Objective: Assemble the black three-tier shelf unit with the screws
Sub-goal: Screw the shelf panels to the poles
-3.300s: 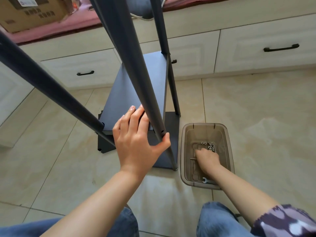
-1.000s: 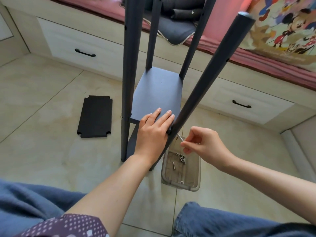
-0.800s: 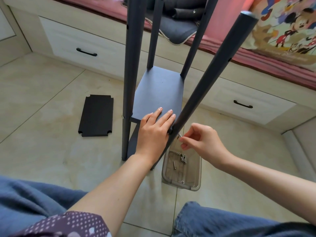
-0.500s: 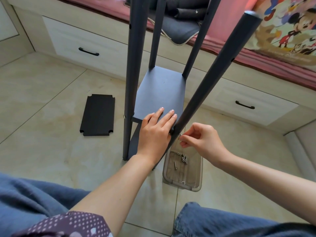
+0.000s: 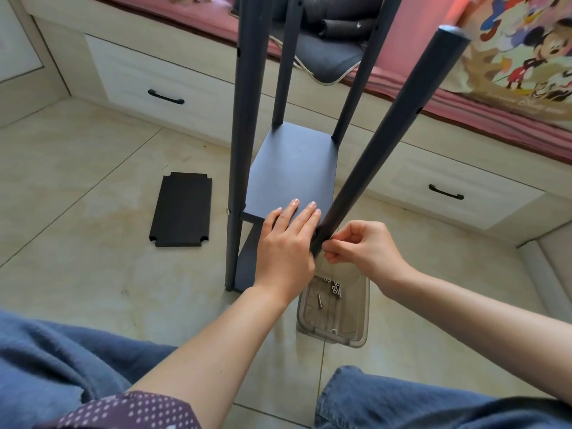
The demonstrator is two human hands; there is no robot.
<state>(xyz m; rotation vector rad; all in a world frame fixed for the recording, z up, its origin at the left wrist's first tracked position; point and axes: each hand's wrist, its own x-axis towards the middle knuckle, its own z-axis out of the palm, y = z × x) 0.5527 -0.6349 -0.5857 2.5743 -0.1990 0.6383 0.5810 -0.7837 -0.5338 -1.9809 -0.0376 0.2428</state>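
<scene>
The black shelf unit stands on the floor tiles with four poles rising toward me. Its middle shelf board [image 5: 294, 171] sits between them. My left hand [image 5: 286, 243] lies flat on the board's near right corner, fingers straight. My right hand [image 5: 359, 249] pinches a screw against the near right pole [image 5: 390, 134] at the board's height; the screw itself is hidden by my fingertips. A loose third shelf board [image 5: 182, 209] lies flat on the floor to the left.
A clear plastic tub [image 5: 335, 332] with several screws [image 5: 332, 287] sits on the floor just below my hands. White drawer fronts [image 5: 148, 85] under a pink-cushioned bench run along the back. My knees in blue jeans fill the bottom of the view.
My right hand left the tub with a screw and has moved left until its fingertips meet the near right pole. My left hand keeps pressing the board's corner.
</scene>
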